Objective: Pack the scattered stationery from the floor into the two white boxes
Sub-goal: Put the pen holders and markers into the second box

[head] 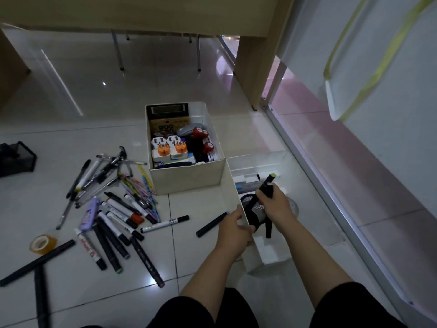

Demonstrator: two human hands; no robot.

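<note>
Two white boxes stand on the tiled floor. The far box (186, 178) is packed with a calculator, plugs, a mouse and red punches. The near box (233, 197) holds a black mesh pen cup (254, 209) and some flat items. My left hand (234, 229) grips the near box's left wall, and a black marker (211, 224) lies on the floor touching it. Above the mesh cup, my right hand (275, 203) is closed on a black marker with a yellow-green tip (267, 185). A heap of pens and markers (113, 200) lies scattered at the left.
A roll of clear tape (42, 243) and a purple case (88, 213) lie among the pens. A black mesh holder (16, 158) sits at the far left. Desk legs (250, 67) stand behind the boxes; a glass partition frame (319, 185) runs along the right.
</note>
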